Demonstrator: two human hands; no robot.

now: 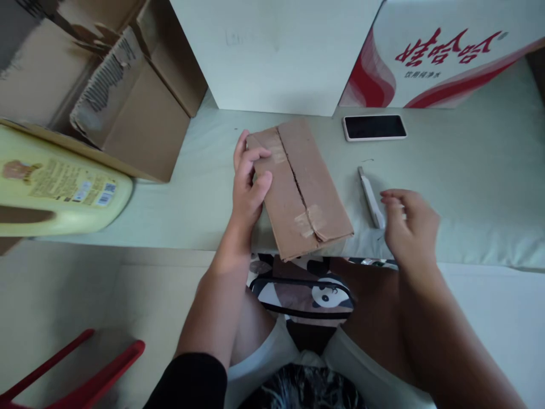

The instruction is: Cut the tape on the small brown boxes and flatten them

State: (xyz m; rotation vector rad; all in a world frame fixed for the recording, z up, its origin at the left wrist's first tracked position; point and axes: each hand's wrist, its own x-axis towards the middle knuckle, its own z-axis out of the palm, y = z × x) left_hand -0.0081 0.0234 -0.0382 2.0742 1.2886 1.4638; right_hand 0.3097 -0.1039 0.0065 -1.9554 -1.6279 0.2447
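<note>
A small brown cardboard box (pixel 304 187) lies at a slant near the table's front edge. A dark slit runs along its top seam, with strips of clear tape at both ends. My left hand (pixel 251 179) grips the box by its far left edge, thumb and fingertips resting on the top. To the right of the box lies a light grey utility knife (pixel 371 199), its tip pointing away from me. My right hand (pixel 411 224) hovers just right of the knife's near end. Its fingers are curled together, and nothing shows in them.
Behind the box stand a plain white carton (pixel 276 57) and a red-and-white carton (pixel 434 62). A phone (pixel 374 127) lies before them. At left are an open cardboard box (pixel 145 113) and a yellow bottle (pixel 85 187). Red plastic bars (pixel 102 375) show at lower left.
</note>
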